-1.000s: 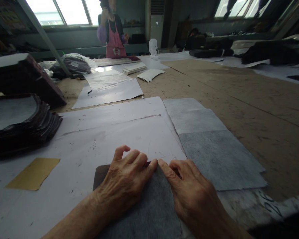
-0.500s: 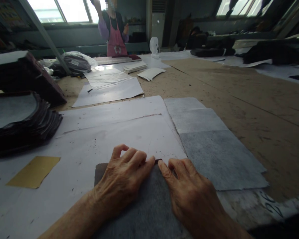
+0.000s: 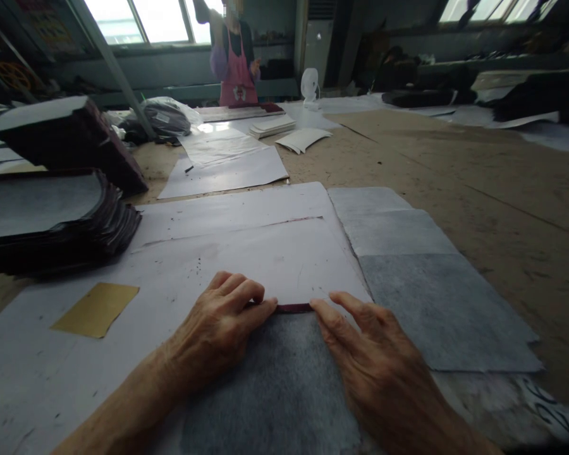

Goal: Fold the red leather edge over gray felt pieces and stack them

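A grey-blue sheet (image 3: pixel 284 379) lies on white paper close to me, with a narrow dark red strip (image 3: pixel 294 308) along its far edge. My left hand (image 3: pixel 222 322) rests on the sheet's left side, fingers curled, its thumb on the left end of the visible strip. At the strip's right end, the index fingertip of my right hand (image 3: pixel 374 354) presses down, and the other fingers are partly spread. Both hands press from above; the sheet's far corners are hidden under them.
Left stand a dark stack of pieces (image 3: pixel 47 208) and a taller block (image 3: pixel 71 139). A yellow card (image 3: pixel 97 309) lies on the white paper. Grey sheets (image 3: pixel 422 303) are at the right. Across the table are a small white fan (image 3: pixel 310 88) and a person (image 3: pixel 239 63) in a pink apron.
My hands have moved apart along the far edge, showing more of the red strip. The whole view has shifted a little, so the surroundings appear further right.
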Demonstrator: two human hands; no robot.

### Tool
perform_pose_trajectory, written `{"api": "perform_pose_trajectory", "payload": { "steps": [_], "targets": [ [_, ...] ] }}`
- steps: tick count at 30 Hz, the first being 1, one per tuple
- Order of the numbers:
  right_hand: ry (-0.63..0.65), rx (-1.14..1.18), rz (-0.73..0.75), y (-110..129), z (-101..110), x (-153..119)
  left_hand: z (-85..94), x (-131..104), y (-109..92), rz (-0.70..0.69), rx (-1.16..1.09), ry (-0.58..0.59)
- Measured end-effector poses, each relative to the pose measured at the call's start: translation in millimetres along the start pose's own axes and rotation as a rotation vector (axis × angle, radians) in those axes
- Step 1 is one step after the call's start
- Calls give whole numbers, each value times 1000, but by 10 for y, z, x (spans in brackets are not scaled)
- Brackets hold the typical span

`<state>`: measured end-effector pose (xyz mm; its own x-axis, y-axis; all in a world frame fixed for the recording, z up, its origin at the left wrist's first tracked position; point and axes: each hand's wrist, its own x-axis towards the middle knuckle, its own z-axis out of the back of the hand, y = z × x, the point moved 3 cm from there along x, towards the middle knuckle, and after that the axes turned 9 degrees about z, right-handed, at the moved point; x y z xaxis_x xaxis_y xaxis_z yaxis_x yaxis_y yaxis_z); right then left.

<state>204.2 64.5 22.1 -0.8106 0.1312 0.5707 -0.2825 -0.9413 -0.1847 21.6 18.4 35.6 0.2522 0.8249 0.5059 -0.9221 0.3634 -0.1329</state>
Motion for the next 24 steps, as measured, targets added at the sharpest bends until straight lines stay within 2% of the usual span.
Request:
{"api": "perform_pose_trajectory", "payload": {
  "steps": [7, 12, 18, 21, 24],
  "targets": [
    [67, 47, 66, -27, -26, 47, -23, -2, -31, -26, 29, 51],
    [79, 157, -2, -92, -47, 10, -30, -1, -46, -26, 31, 42],
    [-70, 265, -235, -297, 7, -52, -41, 0, -58, -19, 48, 44],
    [-151, 202, -355, -391, 89, -83, -46, 8, -65, -23, 63, 43],
    [-212, 78, -342, -351, 174, -29, -52, 9, -73, -38, 90, 61]
  ]
}}
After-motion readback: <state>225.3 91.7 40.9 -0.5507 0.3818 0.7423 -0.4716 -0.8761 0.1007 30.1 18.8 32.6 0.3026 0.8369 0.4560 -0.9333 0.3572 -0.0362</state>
